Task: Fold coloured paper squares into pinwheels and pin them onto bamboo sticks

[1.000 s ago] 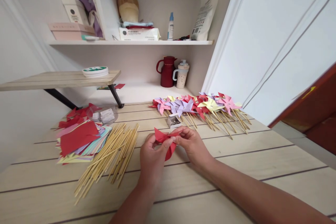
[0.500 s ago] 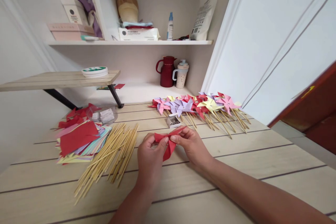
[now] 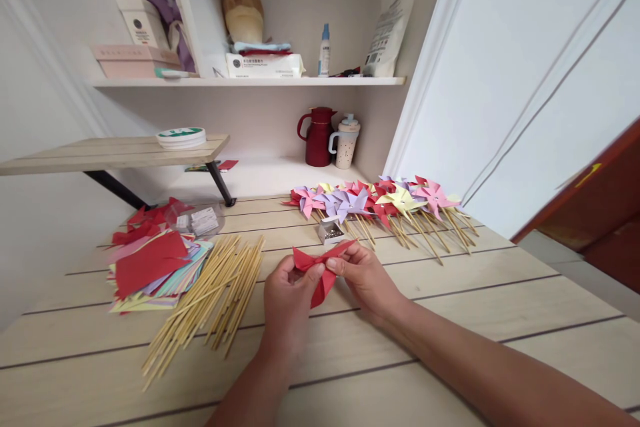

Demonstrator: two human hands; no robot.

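Note:
A red paper pinwheel (image 3: 324,285) is held between my two hands above the table, its blades folded in toward the middle. My left hand (image 3: 290,290) pinches it from the left, thumb near the centre. From the right, my right hand (image 3: 361,275) grips a blade and the centre with thumb and fingers. Whether a pin sits under the thumbs is hidden. Just beyond the hands stands a small open white box (image 3: 330,231) of metal pins. Left of my left hand lies a loose pile of thin wooden sticks (image 3: 210,297).
Finished pinwheels (image 3: 400,203) on sticks lie in a row at the back right. A stack of coloured paper sheets (image 3: 150,267) sits at the left, beside a clear plastic bag (image 3: 203,220). Behind are a raised wooden stand (image 3: 120,152), a red jug (image 3: 320,137) and a cup (image 3: 346,141).
The left-hand blade of the red pinwheel stands a little wider than before. Both hands keep nearly the same place and grip.

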